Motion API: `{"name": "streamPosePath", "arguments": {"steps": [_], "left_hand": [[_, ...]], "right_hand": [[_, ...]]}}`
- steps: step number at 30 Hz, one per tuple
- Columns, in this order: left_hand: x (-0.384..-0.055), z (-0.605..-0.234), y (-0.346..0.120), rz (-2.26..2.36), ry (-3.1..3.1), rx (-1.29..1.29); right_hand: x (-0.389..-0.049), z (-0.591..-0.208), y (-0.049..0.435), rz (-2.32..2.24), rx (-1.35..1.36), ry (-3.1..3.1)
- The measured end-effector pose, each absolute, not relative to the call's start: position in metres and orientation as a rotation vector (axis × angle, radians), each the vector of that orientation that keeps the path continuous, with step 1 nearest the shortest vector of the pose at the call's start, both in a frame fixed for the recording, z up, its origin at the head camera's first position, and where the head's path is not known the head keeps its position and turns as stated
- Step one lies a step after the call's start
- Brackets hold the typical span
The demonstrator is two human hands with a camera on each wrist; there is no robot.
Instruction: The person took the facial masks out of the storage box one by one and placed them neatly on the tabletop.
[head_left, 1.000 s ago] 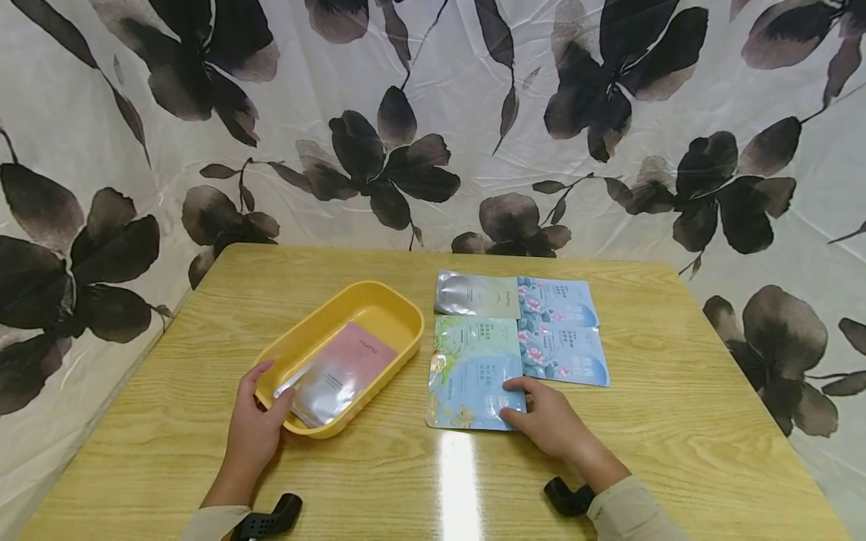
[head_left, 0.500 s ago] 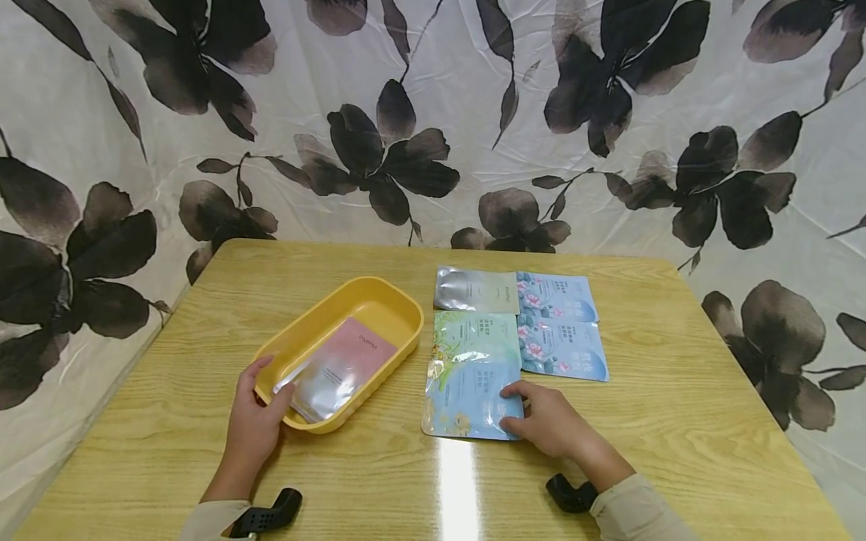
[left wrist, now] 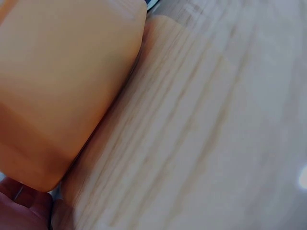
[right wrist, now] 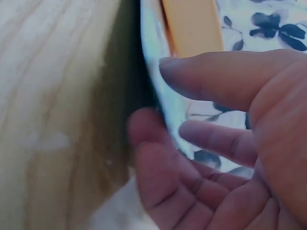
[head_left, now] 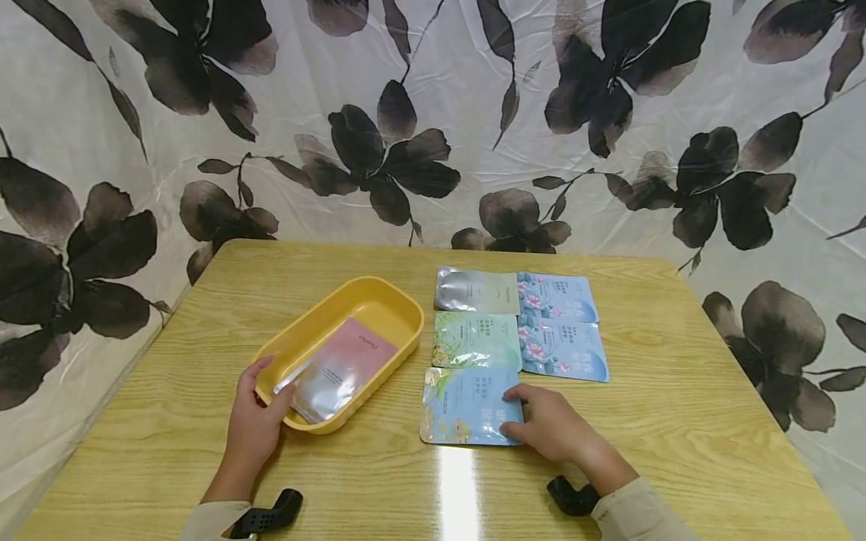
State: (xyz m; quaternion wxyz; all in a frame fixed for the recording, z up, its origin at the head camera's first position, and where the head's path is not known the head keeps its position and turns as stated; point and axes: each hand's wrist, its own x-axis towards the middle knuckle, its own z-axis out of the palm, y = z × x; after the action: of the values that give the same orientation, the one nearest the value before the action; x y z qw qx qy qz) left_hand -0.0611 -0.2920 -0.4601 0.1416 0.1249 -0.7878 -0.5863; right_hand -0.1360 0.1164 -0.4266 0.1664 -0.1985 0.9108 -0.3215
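Observation:
With thumb over the rim, my left hand grips the near-left end of a yellow plastic basket. Inside lies a pink and silver sheet mask packet, with another silvery edge under it. My right hand pinches the right edge of a light blue sheet mask packet. In the right wrist view the thumb lies on one face of the blue packet and fingers on the other. A green sheet mask packet lies just beyond it. The basket's wall fills the left wrist view's left side.
A silver-gold packet lies behind the green one. Two blue floral packets lie to its right, one behind the other. All rest on a wooden table before a floral cloth.
My right hand's blue packet has slid toward me off the green packet, whose printed face now shows more fully. The left hand and basket stay in place.

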Motion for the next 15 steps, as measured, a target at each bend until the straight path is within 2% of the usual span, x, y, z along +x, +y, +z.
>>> {"name": "streamPosePath", "arguments": {"steps": [9,15], "left_hand": [[-0.061,-0.462,-0.293,-1.696,-2.27,0.346],[-0.061,-0.46,-0.293,-1.689,-2.275,0.36]], "right_hand": [[-0.137,-0.411,0.129,-0.879,-0.53,2.63],[-0.145,-0.396,0.127,-0.95,-0.611,2.612]]}}
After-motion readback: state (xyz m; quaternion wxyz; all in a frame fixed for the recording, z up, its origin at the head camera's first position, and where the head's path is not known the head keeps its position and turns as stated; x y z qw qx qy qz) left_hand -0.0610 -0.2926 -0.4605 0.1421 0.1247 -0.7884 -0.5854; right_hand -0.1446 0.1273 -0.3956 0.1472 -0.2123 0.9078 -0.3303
